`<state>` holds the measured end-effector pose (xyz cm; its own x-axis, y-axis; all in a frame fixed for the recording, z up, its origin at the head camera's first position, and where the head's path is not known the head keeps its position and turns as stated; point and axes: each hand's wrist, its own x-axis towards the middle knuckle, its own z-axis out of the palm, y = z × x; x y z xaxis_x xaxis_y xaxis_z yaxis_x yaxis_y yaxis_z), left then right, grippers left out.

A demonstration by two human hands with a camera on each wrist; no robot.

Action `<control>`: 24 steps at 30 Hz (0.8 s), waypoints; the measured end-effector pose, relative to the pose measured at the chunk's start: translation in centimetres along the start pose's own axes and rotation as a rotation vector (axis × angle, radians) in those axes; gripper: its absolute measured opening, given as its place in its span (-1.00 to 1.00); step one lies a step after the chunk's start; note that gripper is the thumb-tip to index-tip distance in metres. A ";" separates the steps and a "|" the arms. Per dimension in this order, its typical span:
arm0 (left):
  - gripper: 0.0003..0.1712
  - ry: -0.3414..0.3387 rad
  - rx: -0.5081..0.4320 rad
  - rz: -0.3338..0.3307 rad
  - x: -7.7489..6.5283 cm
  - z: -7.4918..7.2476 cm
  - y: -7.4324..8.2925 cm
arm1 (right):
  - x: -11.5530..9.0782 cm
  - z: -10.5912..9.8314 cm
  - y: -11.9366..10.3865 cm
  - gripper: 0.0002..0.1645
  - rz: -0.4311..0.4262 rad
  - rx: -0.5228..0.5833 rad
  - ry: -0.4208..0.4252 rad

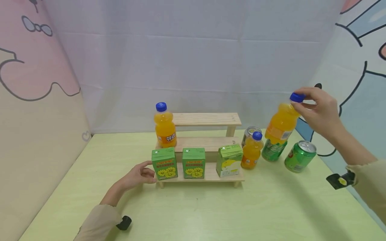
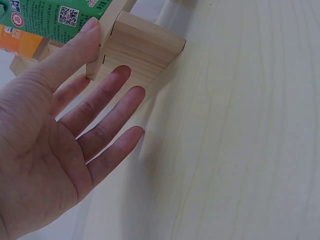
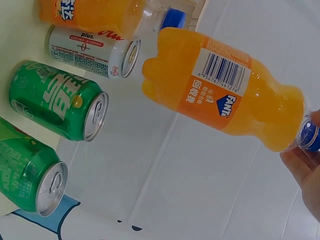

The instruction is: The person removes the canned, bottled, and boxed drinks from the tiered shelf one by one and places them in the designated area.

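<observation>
Because pinched only at the blue cap (image 1: 297,97), likely to swing: an orange bottle (image 1: 281,124), held tilted in the air by the right hand (image 1: 323,112), near two green cans (image 1: 300,156). Looks well filled, so probably weighty, slick and slightly springy, hardly fragile. For steadiness, better gripped around the narrow waist (image 3: 259,92). Farther left, beside a stepped wooden shelf (image 1: 208,119) and its leftmost green box (image 1: 165,164), the left hand (image 1: 136,177), fingers loose, gripping nothing.
</observation>
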<state>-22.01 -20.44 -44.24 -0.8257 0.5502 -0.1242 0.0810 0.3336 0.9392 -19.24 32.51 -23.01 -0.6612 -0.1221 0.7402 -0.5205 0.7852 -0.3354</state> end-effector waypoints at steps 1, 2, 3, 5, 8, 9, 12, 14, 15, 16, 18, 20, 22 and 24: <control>-0.13 0.000 0.000 0.000 0.0 0.0 0.0 | -0.2 0.0 0.1 -0.65 0.007 -0.002 -0.006; -0.13 0.000 0.001 0.000 0.0 0.0 0.0 | -0.4 0.0 0.2 -0.65 0.012 -0.002 -0.010; -0.13 0.000 0.001 -0.001 0.0 0.0 0.1 | -0.5 0.0 0.3 -0.65 0.015 0.002 -0.014; -0.13 -0.001 0.001 -0.002 0.0 0.0 0.1 | -0.9 -0.1 0.5 -0.65 0.022 0.004 -0.019; -0.14 -0.001 0.001 0.000 -0.1 0.0 0.2 | -1.4 0.0 0.8 -0.65 0.024 0.011 -0.022; -0.14 -0.001 0.001 0.000 -0.1 0.1 0.3 | -1.6 0.1 0.9 -0.65 0.025 0.013 -0.023; -0.13 -0.003 0.002 -0.002 -0.1 0.1 0.3 | -2.2 0.3 1.1 -0.65 0.028 0.018 -0.022; -0.13 -0.006 0.001 0.000 -0.1 0.1 0.3 | -2.6 0.5 1.2 -0.64 0.029 0.016 -0.023; -0.12 -0.007 0.002 -0.001 -0.1 0.1 0.3 | -2.8 0.5 1.3 -0.64 0.032 0.016 -0.025; -0.12 -0.007 0.002 -0.001 -0.1 0.1 0.3 | -3.0 0.6 1.4 -0.64 0.031 0.018 -0.026; -0.13 -0.006 0.004 0.001 -0.1 0.1 0.3 | -3.4 0.8 1.6 -0.64 0.028 0.024 -0.031; -0.14 -0.002 0.006 -0.003 -0.1 0.0 0.2 | -3.7 1.0 1.7 -0.63 0.023 0.036 -0.031; -0.14 -0.001 0.006 -0.007 0.0 0.0 0.2 | -4.1 1.2 1.9 -0.62 0.017 0.048 -0.024; -0.14 -0.001 0.005 -0.009 0.0 0.0 0.2 | -4.4 1.5 2.2 -0.61 0.011 0.059 -0.009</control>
<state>-21.97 -20.35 -44.09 -0.8260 0.5478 -0.1328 0.0764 0.3422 0.9365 -18.22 33.89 -27.88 -0.6714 -0.1194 0.7314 -0.5441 0.7495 -0.3772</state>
